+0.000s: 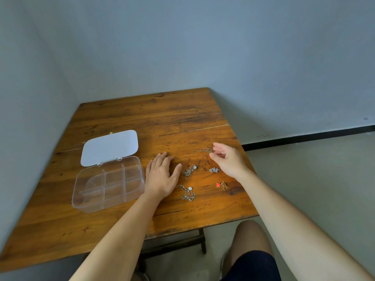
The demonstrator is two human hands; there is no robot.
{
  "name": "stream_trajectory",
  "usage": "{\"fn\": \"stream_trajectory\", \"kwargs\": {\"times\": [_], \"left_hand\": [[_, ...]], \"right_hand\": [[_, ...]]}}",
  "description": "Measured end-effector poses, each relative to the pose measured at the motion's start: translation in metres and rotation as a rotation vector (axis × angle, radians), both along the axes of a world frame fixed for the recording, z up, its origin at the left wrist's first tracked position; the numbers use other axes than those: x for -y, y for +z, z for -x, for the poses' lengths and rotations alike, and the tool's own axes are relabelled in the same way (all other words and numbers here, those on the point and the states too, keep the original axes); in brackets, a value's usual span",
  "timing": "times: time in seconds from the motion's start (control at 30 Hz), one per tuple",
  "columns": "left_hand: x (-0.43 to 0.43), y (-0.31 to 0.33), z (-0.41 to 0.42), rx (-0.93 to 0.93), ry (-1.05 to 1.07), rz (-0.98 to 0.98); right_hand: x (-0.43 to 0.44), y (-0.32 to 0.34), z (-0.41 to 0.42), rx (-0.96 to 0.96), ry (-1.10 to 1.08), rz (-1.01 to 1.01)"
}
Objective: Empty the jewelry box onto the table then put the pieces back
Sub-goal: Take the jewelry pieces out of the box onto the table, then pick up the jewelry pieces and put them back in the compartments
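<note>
Right hand (228,161) half-curled, grip empty, just beside gold chain (203,150) far from clear jewelry box (108,184). Left hand (162,175) flat on desk (142,118), open. Best pinched mid-chain, lifted clear.

A clear jewelry box (108,184) sits open and empty at the left of the wooden table (162,116). The left hand (162,175) lies flat beside it. The right hand (229,160), fingers loosely curled, hovers by a thin chain (202,150); four other pieces lie between the hands and nearer.
</note>
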State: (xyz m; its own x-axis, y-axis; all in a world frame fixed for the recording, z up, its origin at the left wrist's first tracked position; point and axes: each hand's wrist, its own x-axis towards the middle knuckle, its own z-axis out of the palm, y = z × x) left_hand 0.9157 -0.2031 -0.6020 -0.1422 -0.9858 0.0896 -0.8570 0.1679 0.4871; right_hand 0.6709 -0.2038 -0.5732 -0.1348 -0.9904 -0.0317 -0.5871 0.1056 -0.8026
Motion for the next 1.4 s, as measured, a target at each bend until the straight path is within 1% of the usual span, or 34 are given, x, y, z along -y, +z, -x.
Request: {"fn": "stream_trajectory", "kwargs": {"times": [0.1, 0.17, 0.27, 0.33, 0.47, 0.57, 0.63, 0.7, 0.8, 0.87, 0.93, 1.03, 1.17, 1.4], "left_hand": [[0.001, 0.005, -0.002, -0.036, -0.033, -0.072], [-0.007, 0.007, -0.003, -0.1, -0.041, -0.07], [-0.035, 0.005, -0.006, -0.219, -0.024, 0.015], [-0.053, 0.0, -0.007, -0.228, -0.008, 0.059], [-0.077, -0.001, -0.007, -0.208, 0.003, 0.123], [-0.085, -0.001, -0.008, -0.153, -0.04, 0.129], [-0.085, 0.001, -0.009, -0.13, -0.045, 0.119], [-0.083, 0.001, -0.008, -0.106, -0.032, 0.093], [-0.083, 0.001, -0.007, -0.022, -0.057, 0.069], [-0.083, 0.001, -0.007, 0.033, -0.075, 0.077], [-0.083, 0.002, -0.007, 0.039, -0.076, 0.071], [-0.083, 0.001, -0.008, -0.023, -0.069, 0.081], [-0.083, -0.002, -0.011, -0.112, -0.071, 0.099], [-0.079, -0.001, -0.01, -0.161, -0.054, 0.071]], "right_hand": [[-0.014, 0.004, -0.002, 0.097, -0.026, -0.012], [-0.028, 0.001, -0.005, 0.046, -0.07, 0.069], [-0.049, -0.003, -0.008, -0.038, -0.103, 0.192], [-0.062, -0.006, -0.01, -0.049, -0.096, 0.215], [-0.096, -0.017, -0.014, -0.063, -0.171, 0.244], [-0.114, -0.033, -0.02, -0.189, -0.159, 0.294], [-0.116, -0.035, -0.026, -0.238, -0.165, 0.27], [-0.114, -0.034, -0.03, -0.312, -0.209, 0.26], [-0.112, -0.034, -0.033, -0.484, -0.287, 0.235], [-0.111, -0.036, -0.034, -0.531, -0.305, 0.223], [-0.11, -0.039, -0.033, -0.504, -0.303, 0.273], [-0.11, -0.045, -0.028, -0.434, -0.295, 0.357], [-0.108, -0.047, -0.026, -0.384, -0.249, 0.333], [-0.107, -0.039, -0.023, -0.302, -0.199, 0.37]]}}
